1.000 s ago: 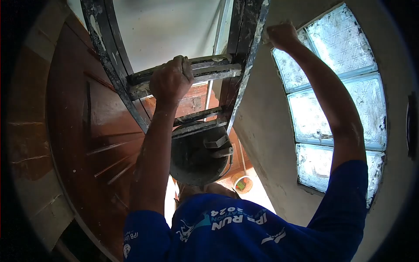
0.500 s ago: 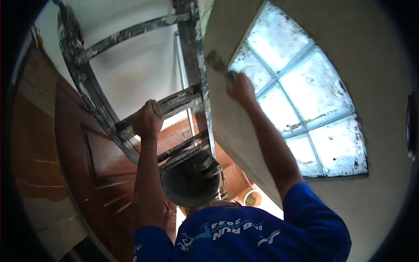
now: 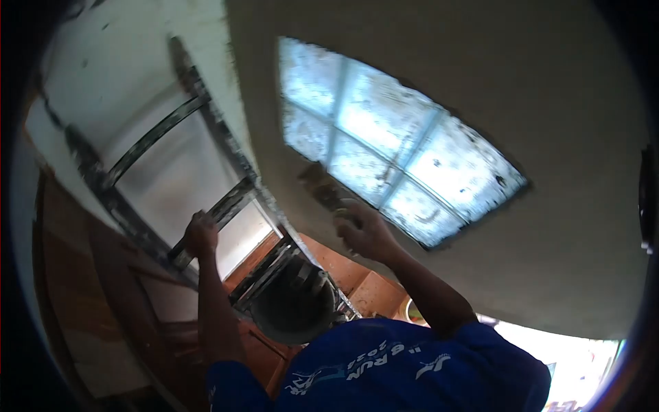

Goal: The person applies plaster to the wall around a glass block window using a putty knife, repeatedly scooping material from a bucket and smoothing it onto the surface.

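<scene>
My left hand [image 3: 201, 235] is closed around a rung of the paint-spattered ladder [image 3: 147, 141], which leans against the wall on the left. In my right hand [image 3: 365, 232] is what looks like a flat brush [image 3: 321, 187], blurred by motion. Its wide end points up and left, close to the plastered wall [image 3: 271, 154] beside the lower left edge of a glass-block window [image 3: 388, 130]. Smears and dark specks mark the glass. Below my hands, a dark bucket [image 3: 295, 309] sits at the ladder; its contents are hard to make out.
A brown wooden door [image 3: 161, 288] stands behind the ladder at the left. Farther down, a light-coloured pail [image 3: 413, 312] is partly hidden by my right arm. Bright light comes in at the lower right [image 3: 583, 371].
My view has turned, so the window and ladder appear tilted and shifted left. The right hand with the brush has moved down along the window's edge. The left hand still grips the rung.
</scene>
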`<action>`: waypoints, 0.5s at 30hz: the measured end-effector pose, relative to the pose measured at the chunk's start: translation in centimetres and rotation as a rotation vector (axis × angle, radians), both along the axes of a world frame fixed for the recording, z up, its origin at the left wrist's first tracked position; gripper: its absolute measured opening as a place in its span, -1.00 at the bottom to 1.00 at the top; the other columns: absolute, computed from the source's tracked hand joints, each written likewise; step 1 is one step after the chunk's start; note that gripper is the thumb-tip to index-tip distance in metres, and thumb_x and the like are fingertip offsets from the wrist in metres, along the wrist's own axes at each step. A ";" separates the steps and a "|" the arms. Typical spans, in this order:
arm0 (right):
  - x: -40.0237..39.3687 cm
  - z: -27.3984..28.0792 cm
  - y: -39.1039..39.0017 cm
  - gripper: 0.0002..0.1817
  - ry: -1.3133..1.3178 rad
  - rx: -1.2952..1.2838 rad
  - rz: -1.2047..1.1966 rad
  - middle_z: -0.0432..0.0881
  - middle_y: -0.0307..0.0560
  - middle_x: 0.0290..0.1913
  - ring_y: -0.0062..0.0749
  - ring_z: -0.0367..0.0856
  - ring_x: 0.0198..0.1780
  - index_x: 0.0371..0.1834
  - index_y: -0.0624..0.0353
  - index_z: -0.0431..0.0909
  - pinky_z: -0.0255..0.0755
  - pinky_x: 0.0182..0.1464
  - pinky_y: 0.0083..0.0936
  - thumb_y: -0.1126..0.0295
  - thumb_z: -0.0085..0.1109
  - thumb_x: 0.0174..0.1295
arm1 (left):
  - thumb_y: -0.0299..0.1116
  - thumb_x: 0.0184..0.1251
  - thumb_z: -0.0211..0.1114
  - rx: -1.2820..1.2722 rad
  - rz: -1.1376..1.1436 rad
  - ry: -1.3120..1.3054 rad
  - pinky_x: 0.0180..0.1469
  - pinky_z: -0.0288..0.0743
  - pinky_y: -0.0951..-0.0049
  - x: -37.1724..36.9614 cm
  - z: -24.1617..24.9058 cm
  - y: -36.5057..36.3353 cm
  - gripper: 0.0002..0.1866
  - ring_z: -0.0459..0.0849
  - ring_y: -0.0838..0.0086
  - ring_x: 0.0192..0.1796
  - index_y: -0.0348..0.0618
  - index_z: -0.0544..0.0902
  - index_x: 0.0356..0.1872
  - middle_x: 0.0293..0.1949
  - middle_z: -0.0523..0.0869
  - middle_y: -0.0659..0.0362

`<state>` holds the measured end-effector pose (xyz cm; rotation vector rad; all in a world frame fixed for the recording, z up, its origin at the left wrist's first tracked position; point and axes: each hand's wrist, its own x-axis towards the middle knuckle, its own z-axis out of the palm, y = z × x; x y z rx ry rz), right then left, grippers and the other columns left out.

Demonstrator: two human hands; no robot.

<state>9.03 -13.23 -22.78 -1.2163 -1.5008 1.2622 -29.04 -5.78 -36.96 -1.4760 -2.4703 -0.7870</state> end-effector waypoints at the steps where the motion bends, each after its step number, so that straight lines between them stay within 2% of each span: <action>1: 0.1 0.3 -0.9 -0.75 0.023 0.085 0.011 0.55 -0.24 -0.40 -0.65 0.51 -0.49 0.05 0.25 0.46 0.45 -0.46 -0.61 0.37 0.04 0.40 | -0.01 0.36 0.15 0.044 -0.013 0.000 -0.22 0.59 -0.03 0.4 0.6 -0.5 -0.68 0.74 -0.02 -0.25 0.04 0.70 -0.14 -0.32 0.77 -0.04; 2: 0.7 0.6 -1.9 -0.76 0.038 0.164 0.025 0.56 -0.25 -0.40 -0.66 0.51 -0.49 0.04 0.25 0.47 0.45 -0.44 -0.61 0.38 0.04 0.41 | 0.06 0.40 0.09 -0.012 0.033 -0.063 -0.24 0.59 -0.04 0.0 0.1 0.2 -0.62 0.75 -0.02 -0.26 0.03 0.72 -0.19 -0.34 0.77 -0.04; 4: 2.6 1.6 -4.0 -0.69 0.038 0.097 0.056 0.61 -0.20 -0.35 -0.62 0.56 -0.45 0.15 0.25 0.49 0.49 -0.39 -0.56 0.37 0.09 0.42 | 0.14 0.48 -0.08 -0.091 0.050 -0.014 -0.24 0.57 -0.06 0.4 0.9 -0.1 -0.48 0.74 -0.07 -0.26 0.00 0.74 -0.23 -0.34 0.77 -0.07; 5: 3.3 2.1 -5.0 -0.66 0.045 0.064 0.079 0.64 -0.17 -0.33 -0.60 0.58 -0.43 0.20 0.25 0.49 0.50 -0.36 -0.54 0.36 0.11 0.43 | 0.13 0.48 -0.09 -0.090 0.033 0.011 -0.22 0.57 -0.07 0.5 1.2 -0.2 -0.47 0.74 -0.08 -0.25 -0.02 0.74 -0.22 -0.33 0.77 -0.09; 7: 5.9 2.9 -7.6 -0.68 -0.053 0.171 0.037 0.66 -0.17 -0.30 -0.61 0.60 -0.38 0.18 0.25 0.52 0.52 -0.33 -0.55 0.36 0.11 0.43 | 0.12 0.49 -0.10 -0.093 0.014 0.047 -0.19 0.57 -0.08 0.2 1.0 -0.4 -0.45 0.73 -0.09 -0.24 -0.07 0.74 -0.22 -0.31 0.77 -0.11; 10: 11.6 4.8 -10.9 -0.68 -0.261 0.427 -0.027 0.68 -0.15 -0.25 -0.61 0.65 -0.28 0.19 0.27 0.51 0.55 -0.27 -0.57 0.44 0.13 0.41 | 0.12 0.49 -0.11 -0.085 0.004 0.053 -0.16 0.56 -0.09 0.1 0.7 -0.1 -0.43 0.73 -0.10 -0.22 -0.13 0.74 -0.22 -0.29 0.77 -0.12; 12: 14.1 10.0 -14.1 -0.66 -0.320 0.099 -0.170 0.69 -0.06 -0.20 -0.55 0.68 -0.24 0.19 0.31 0.50 0.60 -0.21 -0.55 0.54 0.15 0.36 | 0.11 0.50 -0.11 -0.079 -0.001 0.054 -0.15 0.56 -0.10 0.3 1.0 -0.2 -0.42 0.73 -0.11 -0.21 -0.16 0.74 -0.22 -0.28 0.77 -0.12; 15: 17.0 12.5 -17.4 -0.62 -0.165 0.159 -0.182 0.69 0.11 -0.20 -0.36 0.75 -0.25 0.22 0.37 0.46 0.66 -0.18 -0.46 0.65 0.08 0.32 | 0.09 0.51 -0.13 -0.078 -0.009 0.057 -0.13 0.56 -0.10 0.1 0.6 0.0 -0.42 0.73 -0.11 -0.20 -0.15 0.74 -0.21 -0.26 0.77 -0.12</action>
